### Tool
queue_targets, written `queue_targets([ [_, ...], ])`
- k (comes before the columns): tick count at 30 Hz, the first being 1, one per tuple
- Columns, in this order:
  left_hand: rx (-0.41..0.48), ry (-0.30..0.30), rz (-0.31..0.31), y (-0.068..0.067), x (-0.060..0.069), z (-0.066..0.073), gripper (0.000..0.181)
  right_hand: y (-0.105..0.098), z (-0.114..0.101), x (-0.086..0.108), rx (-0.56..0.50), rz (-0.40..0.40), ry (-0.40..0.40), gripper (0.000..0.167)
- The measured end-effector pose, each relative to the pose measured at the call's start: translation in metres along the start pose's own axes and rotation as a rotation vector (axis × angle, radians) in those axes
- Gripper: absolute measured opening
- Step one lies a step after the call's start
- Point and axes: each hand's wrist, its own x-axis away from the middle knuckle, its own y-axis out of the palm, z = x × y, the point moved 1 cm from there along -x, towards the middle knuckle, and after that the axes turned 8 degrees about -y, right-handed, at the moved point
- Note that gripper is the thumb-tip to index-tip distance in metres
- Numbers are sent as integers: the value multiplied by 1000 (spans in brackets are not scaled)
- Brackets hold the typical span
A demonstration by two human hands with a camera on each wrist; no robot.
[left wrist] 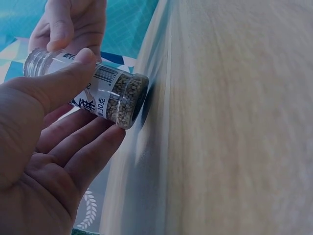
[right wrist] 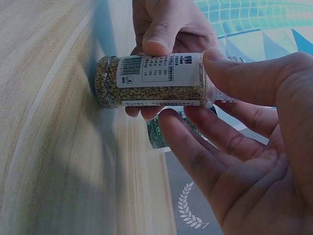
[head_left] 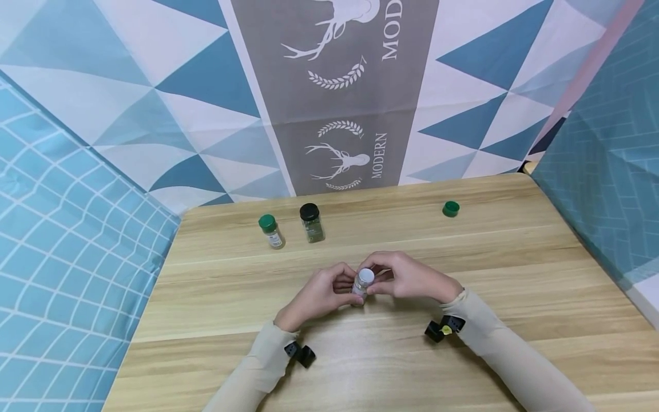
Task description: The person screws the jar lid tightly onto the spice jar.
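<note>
A small clear jar of pale sesame-like seeds has no cap on it, and a white disc covers its mouth. My left hand grips its lower part between thumb and fingers. Higher up, near the neck, the thumb and fingers of my right hand pinch the same jar. A printed white label with a barcode faces the right wrist camera. The jar stands nearly upright, its base at the tabletop; whether it touches cannot be told.
A green screw cap lies at the back right of the wooden table. At the back left stand a green-capped jar and a black-capped jar of green flakes. Patterned cloth hangs behind the table.
</note>
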Motion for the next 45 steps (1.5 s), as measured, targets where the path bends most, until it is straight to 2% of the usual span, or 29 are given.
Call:
queue_targets([
  [12, -31, 34, -17, 1, -1, 2, 47, 0, -1, -1, 19, 15, -27, 32],
  [20, -158, 42, 2, 2, 0, 2, 34, 4, -1, -3, 25, 23, -32, 34],
  [24, -152, 44, -3, 2, 0, 2, 33, 2, -1, -2, 30, 12, -23, 33],
  [27, -126, 32, -14, 2, 0, 1, 34, -6, -1, 0, 54, 27, -9, 35],
  [30, -110, 12, -16, 2, 0, 0, 33, -22, 0, 5, 88, 98, 3, 39],
  [37, -112, -34, -11, 3, 0, 0, 32, -70, 0, 26, 165, 351, 53, 42],
  [41, -97, -56, -13, 3, -1, 0, 32, -91, -4, 39, 188, 468, 107, 47],
  [45, -76, -63, -20, 3, 0, 0, 33, -109, -10, 52, 221, 549, 175, 54],
])
